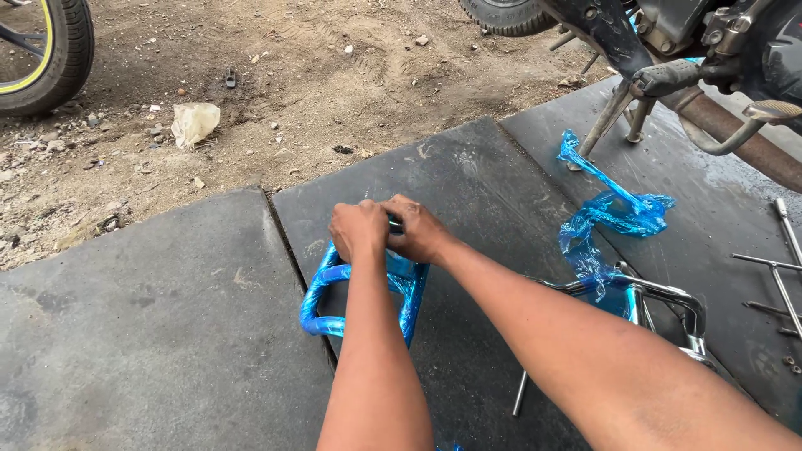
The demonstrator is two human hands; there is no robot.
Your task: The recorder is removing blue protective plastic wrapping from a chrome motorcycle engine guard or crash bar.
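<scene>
Both my hands meet at the top of a bent metal tube frame wrapped in blue plastic film (322, 292), which lies on dark stone slabs. My left hand (359, 230) is closed over the top of the frame. My right hand (415, 230) presses against it and grips the same spot. The frame's chrome end (668, 296) extends to the right, partly bare. A torn strip of blue film (614, 205) trails off to the right of my right arm.
A motorcycle (710, 58) on its stand is at the upper right. Long metal tools (785, 267) lie at the right edge. A tyre (50, 50) is at the top left on dirt ground with a crumpled wrapper (194, 123).
</scene>
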